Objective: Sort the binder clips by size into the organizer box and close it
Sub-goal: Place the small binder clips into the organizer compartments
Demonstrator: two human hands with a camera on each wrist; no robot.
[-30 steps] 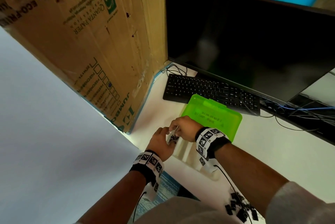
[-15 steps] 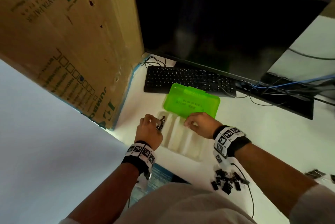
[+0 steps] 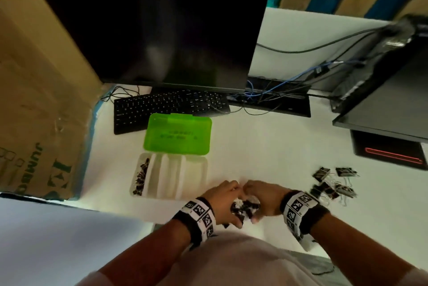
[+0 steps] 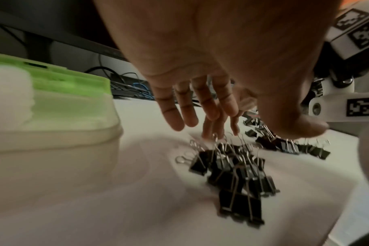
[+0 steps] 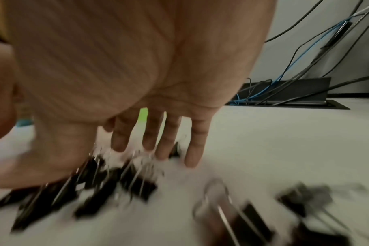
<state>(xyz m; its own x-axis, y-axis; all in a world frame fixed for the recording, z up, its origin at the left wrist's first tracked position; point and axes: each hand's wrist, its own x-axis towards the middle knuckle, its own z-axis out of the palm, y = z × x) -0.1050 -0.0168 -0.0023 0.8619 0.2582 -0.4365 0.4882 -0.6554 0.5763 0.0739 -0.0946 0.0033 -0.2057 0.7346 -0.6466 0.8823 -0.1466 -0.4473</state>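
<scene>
The organizer box (image 3: 196, 177) lies open, its green lid (image 3: 178, 135) folded back toward the keyboard. Several small black clips (image 3: 141, 177) fill its leftmost compartment. In front of it my left hand (image 3: 221, 200) and right hand (image 3: 264, 197) cup a pile of medium black binder clips (image 3: 245, 208) from both sides. In the left wrist view my left hand (image 4: 192, 113) hovers with straight fingers above that pile (image 4: 232, 174). My right hand (image 5: 158, 141) also has straight, spread fingers over the clips (image 5: 116, 183). Neither hand holds a clip.
Several large binder clips (image 3: 333, 184) lie on the white desk to the right. A keyboard (image 3: 171, 105) and monitor (image 3: 162, 31) stand behind the box. A cardboard box (image 3: 41, 100) walls the left side. Cables (image 3: 278, 91) and a black device (image 3: 389, 153) sit at the back right.
Both hands have left the organizer box and come back toward me, to the pile of medium clips. The small clips the left hand held now lie in the leftmost compartment.
</scene>
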